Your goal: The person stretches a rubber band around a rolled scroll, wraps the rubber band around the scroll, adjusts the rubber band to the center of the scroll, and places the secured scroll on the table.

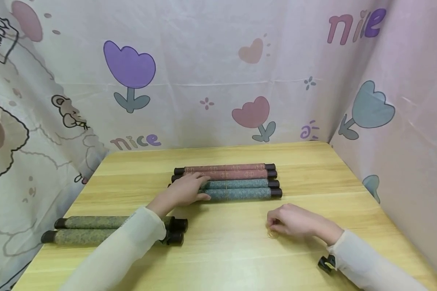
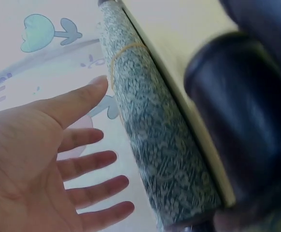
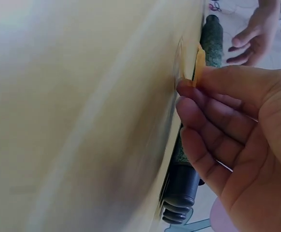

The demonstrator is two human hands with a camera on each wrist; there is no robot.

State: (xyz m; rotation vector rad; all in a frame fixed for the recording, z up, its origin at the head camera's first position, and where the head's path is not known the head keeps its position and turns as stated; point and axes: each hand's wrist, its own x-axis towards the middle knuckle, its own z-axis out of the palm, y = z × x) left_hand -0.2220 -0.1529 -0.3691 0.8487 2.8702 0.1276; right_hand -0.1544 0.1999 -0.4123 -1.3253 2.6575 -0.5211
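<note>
Two blue patterned scrolls (image 1: 245, 194) with dark end knobs lie side by side at the table's middle. Two red scrolls (image 1: 236, 175) lie directly behind them. A thin yellowish band (image 2: 129, 46) crosses the blue cloth in the left wrist view. My left hand (image 1: 185, 190) is over the left part of these scrolls, its fingers spread and relaxed; whether it touches them I cannot tell. To the right and nearer, my right hand (image 1: 295, 220) pinches a yellow rubber band (image 3: 200, 60) between thumb and fingertips, just above the table.
Two green scrolls (image 1: 89, 222) with dark knobs lie at the front left, partly under my left sleeve (image 1: 131, 238). A small black object (image 1: 326, 263) is at my right cuff. Printed curtains (image 1: 204, 72) hang behind and beside the wooden table (image 1: 233, 250).
</note>
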